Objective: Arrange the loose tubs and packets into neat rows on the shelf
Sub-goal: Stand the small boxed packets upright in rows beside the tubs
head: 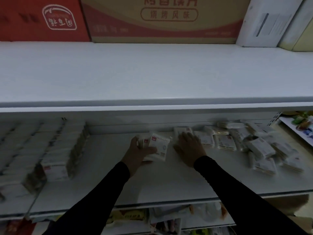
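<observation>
My left hand grips a small stack of white packets with red marks, held just above the middle shelf. My right hand lies flat, fingers spread, on a white packet near the shelf's back. A loose heap of the same packets sprawls to the right of that hand. At the left, packets stand in neat packed rows.
The upper shelf juts out overhead, carrying a red carton, a brown carton and a white box. Below the working shelf lie more snack packets. Another rack stands at the far right.
</observation>
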`<state>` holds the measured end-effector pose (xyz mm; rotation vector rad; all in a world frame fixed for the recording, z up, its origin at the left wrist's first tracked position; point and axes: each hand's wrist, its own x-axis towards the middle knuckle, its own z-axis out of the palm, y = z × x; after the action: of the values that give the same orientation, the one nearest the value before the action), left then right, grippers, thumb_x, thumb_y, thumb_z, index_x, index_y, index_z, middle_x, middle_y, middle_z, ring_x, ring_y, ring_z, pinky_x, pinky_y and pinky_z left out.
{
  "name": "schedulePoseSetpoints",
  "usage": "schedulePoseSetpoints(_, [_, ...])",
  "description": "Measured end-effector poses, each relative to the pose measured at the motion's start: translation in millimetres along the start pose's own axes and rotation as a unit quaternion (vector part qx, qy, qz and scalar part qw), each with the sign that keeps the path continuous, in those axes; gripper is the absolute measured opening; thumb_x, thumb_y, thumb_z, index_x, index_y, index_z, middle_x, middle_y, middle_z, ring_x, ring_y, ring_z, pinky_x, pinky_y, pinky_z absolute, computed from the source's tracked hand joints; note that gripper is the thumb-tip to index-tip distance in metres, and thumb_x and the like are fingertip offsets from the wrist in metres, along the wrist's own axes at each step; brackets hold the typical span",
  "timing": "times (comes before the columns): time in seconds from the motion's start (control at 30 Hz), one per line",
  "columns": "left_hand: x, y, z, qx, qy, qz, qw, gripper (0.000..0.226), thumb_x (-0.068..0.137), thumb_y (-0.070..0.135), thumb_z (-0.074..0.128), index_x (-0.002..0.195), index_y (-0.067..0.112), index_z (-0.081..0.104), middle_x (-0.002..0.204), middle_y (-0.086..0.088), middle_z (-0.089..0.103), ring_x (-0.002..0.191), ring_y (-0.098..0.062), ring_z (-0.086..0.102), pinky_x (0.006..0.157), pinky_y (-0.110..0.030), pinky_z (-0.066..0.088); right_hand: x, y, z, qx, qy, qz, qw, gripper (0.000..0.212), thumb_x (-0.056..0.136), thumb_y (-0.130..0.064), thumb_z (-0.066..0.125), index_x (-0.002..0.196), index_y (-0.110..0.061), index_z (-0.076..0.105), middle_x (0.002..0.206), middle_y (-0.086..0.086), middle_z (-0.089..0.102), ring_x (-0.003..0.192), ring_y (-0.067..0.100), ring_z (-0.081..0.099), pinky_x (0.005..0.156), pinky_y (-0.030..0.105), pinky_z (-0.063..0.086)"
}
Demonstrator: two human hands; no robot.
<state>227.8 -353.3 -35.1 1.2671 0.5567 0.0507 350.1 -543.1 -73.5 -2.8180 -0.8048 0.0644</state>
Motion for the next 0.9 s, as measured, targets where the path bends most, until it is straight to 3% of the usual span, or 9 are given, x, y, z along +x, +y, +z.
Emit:
schedulePoseSetpoints(0.1, [-2, 3, -13, -0.031, 0.028, 0.008, 0.999, 0.056, 0.078, -0.002, 0.074, 0.116, 0.028, 0.045, 0.122, -0.013, 0.061, 0.096, -0.03, 0.064, 0.088, -0.058, 0.052, -4, -12, 8, 0.029, -0.036, -0.041, 0.998, 0.104, 0.072, -0.071, -0.003, 0.15, -0.008, 0.026, 0.158, 0.011, 0.021, 0.147, 0.025, 0.016, 0.119, 0.033, 0.01])
schedulePoseSetpoints(0.2, [-3, 5, -23, -0.041, 0.044, 0.016, 0.998, 0.053, 0.077, -0.001, 0.074, 0.114, 0.025, 0.047, 0.122, -0.013, 0.061, 0.095, -0.029, 0.065, 0.089, -0.06, 0.052, -20, -21, 8, 0.102, -0.041, -0.11, 0.988, 0.101, 0.08, -0.078, 0.007, 0.14, -0.007, 0.045, 0.148, 0.011, 0.042, 0.14, 0.023, 0.032, 0.115, 0.028, 0.022])
schedulePoseSetpoints(0.33, [-6, 7, -27, -0.041, 0.057, 0.019, 0.997, 0.06, 0.078, 0.001, 0.075, 0.125, 0.02, 0.043, 0.126, -0.012, 0.06, 0.098, -0.029, 0.064, 0.088, -0.057, 0.053, -24, -26, -4, 0.212, 0.046, -0.069, 0.974, 0.034, 0.096, -0.033, 0.054, 0.113, -0.005, 0.064, 0.112, 0.013, 0.061, 0.102, 0.032, 0.06, 0.084, 0.023, 0.04])
schedulePoseSetpoints(0.4, [-9, 7, -27, -0.042, 0.062, 0.022, 0.997, 0.06, 0.078, 0.002, 0.074, 0.126, 0.02, 0.043, 0.125, -0.012, 0.06, 0.098, -0.029, 0.064, 0.088, -0.056, 0.054, -20, -30, -5, 0.229, 0.076, 0.005, 0.97, 0.043, 0.091, -0.036, 0.061, 0.122, -0.006, 0.059, 0.122, 0.012, 0.054, 0.108, 0.03, 0.057, 0.086, 0.024, 0.04])
schedulePoseSetpoints(0.47, [-14, 7, -26, -0.039, 0.066, 0.025, 0.997, 0.06, 0.079, 0.002, 0.074, 0.126, 0.021, 0.043, 0.124, -0.011, 0.06, 0.099, -0.029, 0.064, 0.087, -0.055, 0.054, -13, -32, 0, 0.193, 0.037, 0.089, 0.976, 0.067, 0.087, -0.053, 0.058, 0.134, -0.006, 0.049, 0.139, 0.013, 0.041, 0.126, 0.03, 0.044, 0.103, 0.03, 0.036])
schedulePoseSetpoints(0.6, [-25, 8, -29, -0.044, 0.079, 0.03, 0.995, 0.061, 0.08, 0.001, 0.073, 0.127, 0.022, 0.042, 0.121, -0.01, 0.061, 0.096, -0.029, 0.064, 0.086, -0.052, 0.055, -5, -36, 6, 0.118, 0.007, 0.109, 0.987, 0.069, 0.082, -0.066, 0.053, 0.121, -0.009, 0.058, 0.138, 0.015, 0.044, 0.129, 0.03, 0.04, 0.105, 0.035, 0.037])
schedulePoseSetpoints(0.73, [-40, 9, -39, -0.053, 0.092, 0.034, 0.994, 0.065, 0.081, 0.002, 0.072, 0.133, 0.024, 0.039, 0.122, -0.01, 0.061, 0.097, -0.032, 0.065, 0.083, -0.05, 0.056, -9, -50, -3, 0.265, 0.025, 0.079, 0.961, 0.057, 0.082, -0.041, 0.07, 0.127, -0.012, 0.048, 0.121, 0.013, 0.055, 0.106, 0.028, 0.055, 0.08, 0.025, 0.04])
schedulePoseSetpoints(0.83, [-52, 18, -47, -0.06, 0.093, 0.051, 0.993, 0.06, 0.081, 0.004, 0.073, 0.13, 0.019, 0.041, 0.123, -0.012, 0.061, 0.097, -0.033, 0.067, 0.083, -0.05, 0.057, -18, -67, -12, 0.335, 0.063, 0.02, 0.94, 0.04, 0.086, -0.022, 0.068, 0.12, -0.012, 0.049, 0.094, 0.005, 0.059, 0.081, 0.022, 0.057, 0.063, 0.02, 0.036])
schedulePoseSetpoints(0.9, [-61, 26, -52, -0.057, 0.082, 0.065, 0.993, 0.055, 0.08, 0.006, 0.075, 0.125, 0.015, 0.045, 0.122, -0.013, 0.062, 0.098, -0.032, 0.067, 0.083, -0.051, 0.057, -24, -78, -17, 0.385, 0.088, 0.007, 0.919, 0.034, 0.087, -0.018, 0.068, 0.116, -0.013, 0.05, 0.09, 0.001, 0.057, 0.075, 0.019, 0.055, 0.056, 0.017, 0.037])
